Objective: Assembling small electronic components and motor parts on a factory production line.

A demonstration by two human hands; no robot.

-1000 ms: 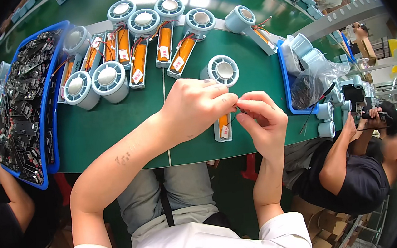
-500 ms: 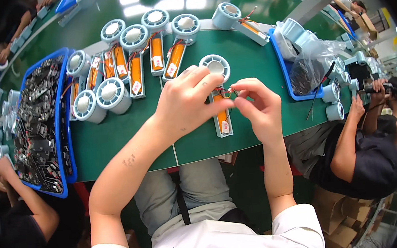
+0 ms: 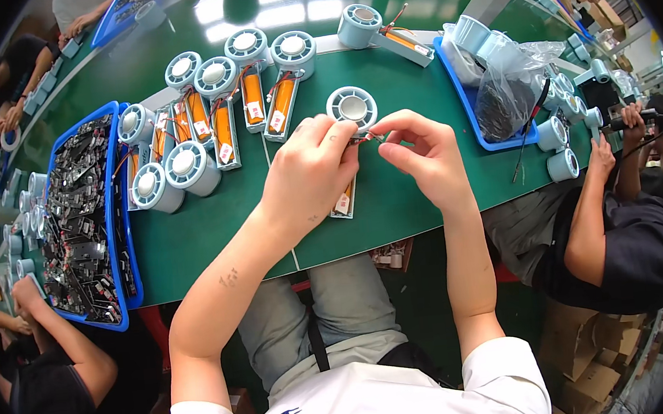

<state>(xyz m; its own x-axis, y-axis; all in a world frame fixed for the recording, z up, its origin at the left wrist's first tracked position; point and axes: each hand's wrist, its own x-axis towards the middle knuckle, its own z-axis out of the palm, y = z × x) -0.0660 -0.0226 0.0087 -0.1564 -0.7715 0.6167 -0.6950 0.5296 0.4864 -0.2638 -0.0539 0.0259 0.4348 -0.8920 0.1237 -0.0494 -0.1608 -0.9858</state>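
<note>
In front of me on the green table lies a light-blue handheld fan (image 3: 352, 109), its round head away from me and its handle open. An orange battery (image 3: 344, 201) shows at the near end of that handle. My left hand (image 3: 308, 169) is closed over the middle of the handle, hiding most of it, with thumb and fingers at the wires. Thin red and dark wires (image 3: 366, 138) come out beside the left fingertips. The thumb and index finger of my right hand (image 3: 425, 154) pinch their ends.
Several similar fans (image 3: 215, 77) with orange batteries stand to the left, and another fan (image 3: 359, 25) lies farther back. A blue tray of black parts (image 3: 78, 223) is at left. At right stands a blue bin (image 3: 461, 103) with a plastic bag. Co-workers sit on both sides.
My left hand has shifted toward the handle and covers more of the battery. My right hand stays at the wires, slightly higher in view. The whole view has shifted a little.
</note>
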